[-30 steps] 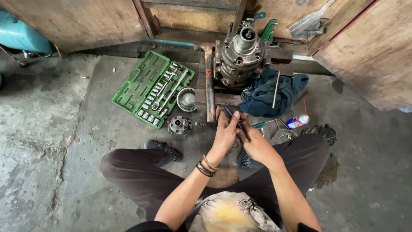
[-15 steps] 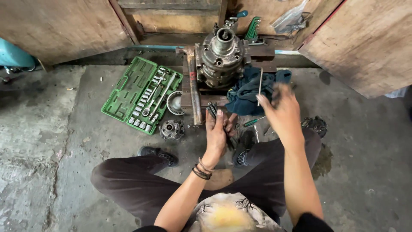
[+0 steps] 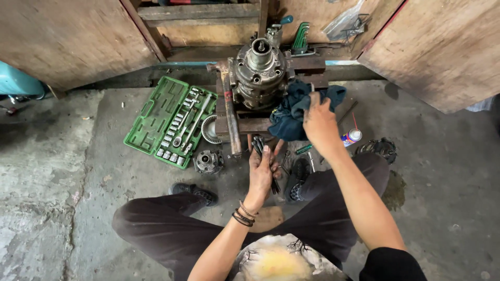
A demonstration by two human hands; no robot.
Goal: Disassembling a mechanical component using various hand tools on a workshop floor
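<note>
I sit on a concrete floor in front of a grey round metal machine housing set on wooden blocks. My left hand is shut on a dark pair of pliers, held upright just below the blocks. My right hand is stretched out onto a dark blue rag lying right of the housing. Its fingers are curled around a thin metal rod that lies on the rag.
An open green socket set case lies to the left. Nearby are a hammer, a ribbed disc and a round metal part. A spray can and a black part lie to the right. Wooden doors stand open behind.
My right hand left my left hand and the pliers, reached up and right to the rag, and closed on the rod. The left hand stayed put with the pliers.
</note>
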